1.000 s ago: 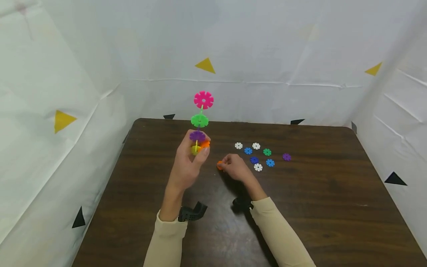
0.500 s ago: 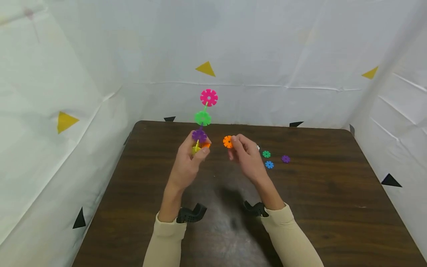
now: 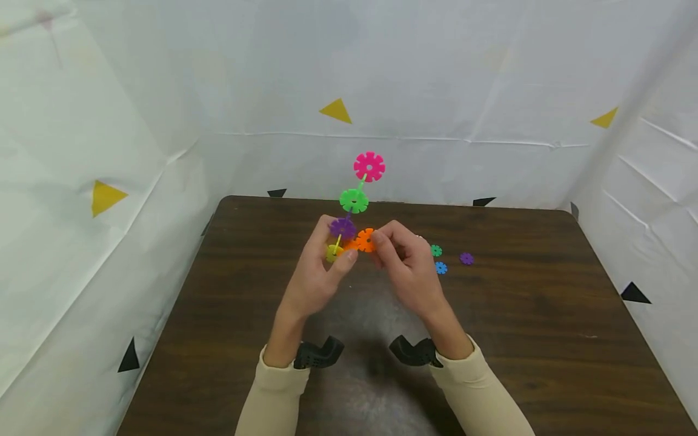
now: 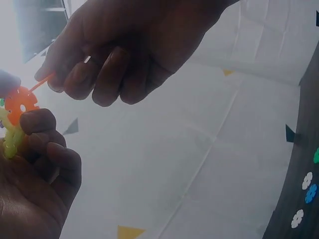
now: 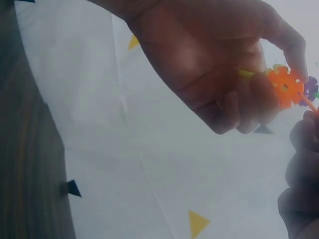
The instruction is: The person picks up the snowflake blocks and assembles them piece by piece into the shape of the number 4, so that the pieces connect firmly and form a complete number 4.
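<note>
left hand [image 3: 319, 275]: grips the chain's [image 3: 354, 200] bottom; chain runs up and away.
right hand [image 3: 406, 263]: pinches an orange disc [image 3: 365, 240], touching the chain's low end, just right of the left fingers.

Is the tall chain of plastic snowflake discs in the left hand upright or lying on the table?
Upright: the left hand holds the chain by its bottom, pink disc topmost, above the dark wooden table.

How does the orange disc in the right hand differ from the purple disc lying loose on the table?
The orange disc is pinched by the right hand and held above the table against the stack in the left hand; the purple disc lies flat and untouched. They also differ in colour. Both are notched, flower-shaped pieces.
</note>
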